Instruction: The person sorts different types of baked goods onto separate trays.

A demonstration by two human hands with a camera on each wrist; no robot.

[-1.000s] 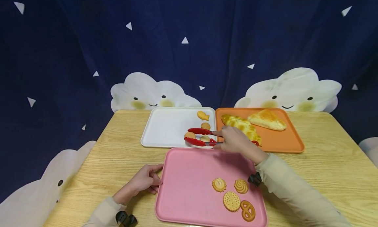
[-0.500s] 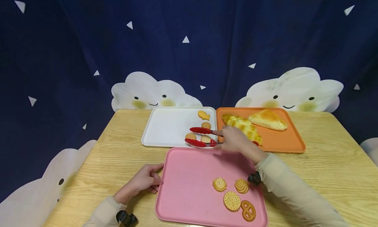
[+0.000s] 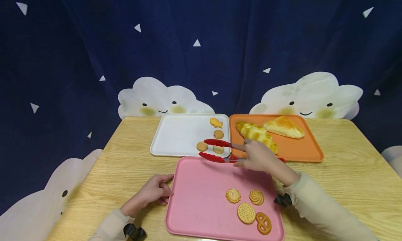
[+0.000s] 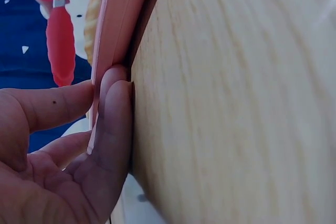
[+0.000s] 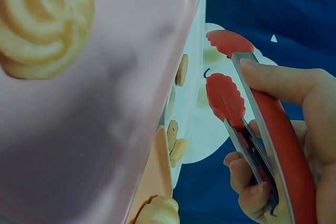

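My left hand [image 3: 155, 190] pinches the left rim of the pink tray [image 3: 194, 195]; the left wrist view shows fingers tucked under the tray's edge. In my right hand [image 3: 259, 157] are red-tipped tongs [image 5: 286, 150], their arms spread with nothing between them. The tongs' tips hover over the near right part of the white tray [image 3: 176, 136] and the pink tray's back rim. A round brown cookie [image 3: 202, 147] and a pale round cookie [image 3: 218, 149] lie by the tips. Behind them sit a chocolate chip cookie [image 3: 218, 134] and a fish-shaped cookie [image 3: 216, 122].
On the pink tray's right side are a scalloped cookie [image 3: 233, 196], a swirl cookie [image 3: 256, 197], a dotted round cracker [image 3: 246, 213] and a pretzel [image 3: 263, 223]. An orange tray [image 3: 301, 152] at back right bears a braided bread [image 3: 255, 133] and a triangular pastry [image 3: 284, 127].
My right hand has drawn the tongs back toward me and slightly right, away from the cookies on the white tray. The left hand and the cookies have stayed in place.
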